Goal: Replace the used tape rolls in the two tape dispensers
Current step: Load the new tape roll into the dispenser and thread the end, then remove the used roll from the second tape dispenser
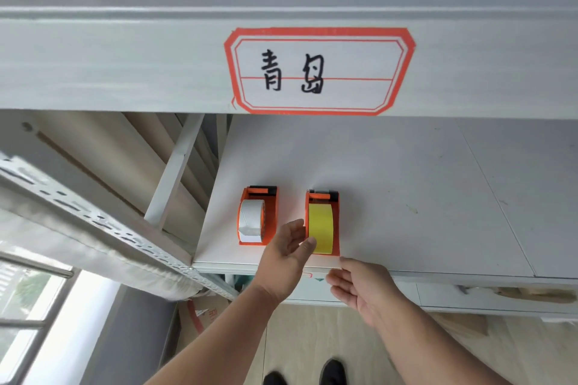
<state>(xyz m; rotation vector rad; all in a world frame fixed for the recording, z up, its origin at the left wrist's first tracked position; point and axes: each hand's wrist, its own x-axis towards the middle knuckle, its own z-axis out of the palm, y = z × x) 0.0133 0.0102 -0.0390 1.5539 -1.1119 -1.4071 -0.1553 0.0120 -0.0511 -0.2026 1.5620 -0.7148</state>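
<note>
Seen from above, looking down at a pale grey metal shelf (406, 197) in a storage rack. Two orange plastic tape dispensers side by side near the shelf's front edge, towards its left end, black cutter ends pointing to the back.

Left orange dispenser (271, 219) holding a white tape roll (251, 221), fairly full, its surface pale and matte. Right orange dispenser (334, 222), just beside the first but not touching, holding a wide bright yellow tape roll (320, 226) that fills the cradle from side to side.

Left hand (289, 247) reaching over the front edge, fingers loosely spread, thumb tip resting against the lower left of the yellow roll, not yet gripping it. Right hand (359, 284) lower, at the shelf's front edge just below the right dispenser, fingers relaxed and slightly curled, holding nothing.

Judged progress: early. Both rolls seated in their dispensers, no spare rolls in sight, nothing removed. Left to do, apparently: lifting out each roll and fitting a new one. Unclear whether these rolls are the used ones.

Above, a white handwritten label with a red border (319, 72) on the front of the upper shelf beam.
</note>
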